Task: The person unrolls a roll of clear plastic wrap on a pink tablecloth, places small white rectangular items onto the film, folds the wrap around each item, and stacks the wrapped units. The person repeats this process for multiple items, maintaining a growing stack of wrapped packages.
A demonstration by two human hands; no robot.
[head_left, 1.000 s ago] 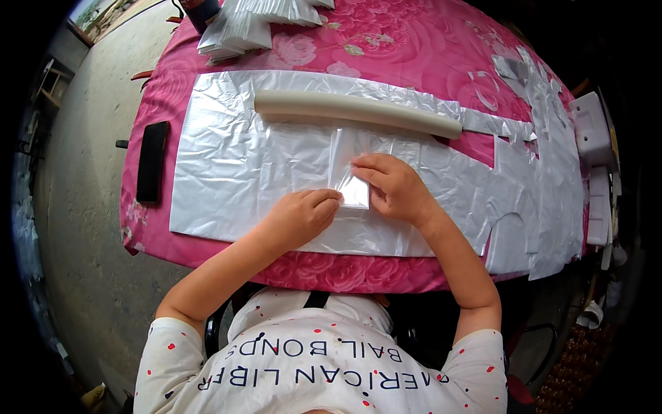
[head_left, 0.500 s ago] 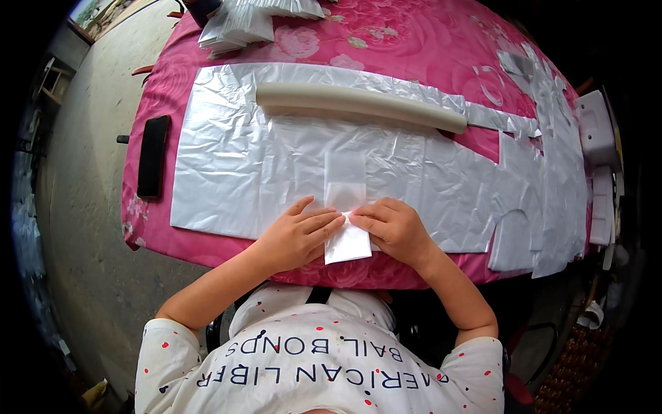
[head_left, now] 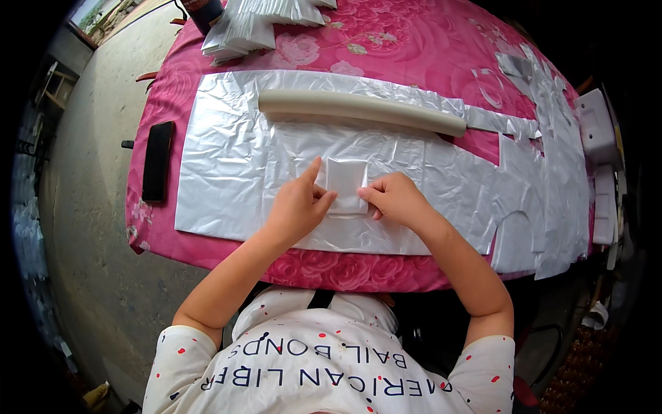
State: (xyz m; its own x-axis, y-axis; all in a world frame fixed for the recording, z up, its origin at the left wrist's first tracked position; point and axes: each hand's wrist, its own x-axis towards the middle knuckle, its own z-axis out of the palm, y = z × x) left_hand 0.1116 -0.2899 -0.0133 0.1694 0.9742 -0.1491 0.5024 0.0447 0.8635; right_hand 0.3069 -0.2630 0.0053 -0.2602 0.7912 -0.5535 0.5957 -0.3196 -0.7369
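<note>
A thin white plastic bag [head_left: 347, 178], folded into a small upright rectangle, lies on a wide silvery-white plastic sheet [head_left: 221, 172] before me. My left hand [head_left: 301, 200] is at the bag's left edge, its index finger stretched out away from me. Its thumb meets the edge with the other fingers curled in. At the opposite edge, my right hand [head_left: 393, 199] pinches the bag between thumb and index finger. What the curled left fingers grip under the thumb is partly hidden.
A long beige tube [head_left: 358, 110] lies across the sheet's far part. On the pink flowered tablecloth [head_left: 386, 38] are a black phone [head_left: 158, 162] at left and a pile of folded white plastic [head_left: 252, 31] at the back. Loose plastic pieces [head_left: 562, 186] cover the right side.
The bag's near flap, which reached toward the table's front edge, is now folded up and away from me. Both hands have moved farther away, and my left index finger has straightened.
</note>
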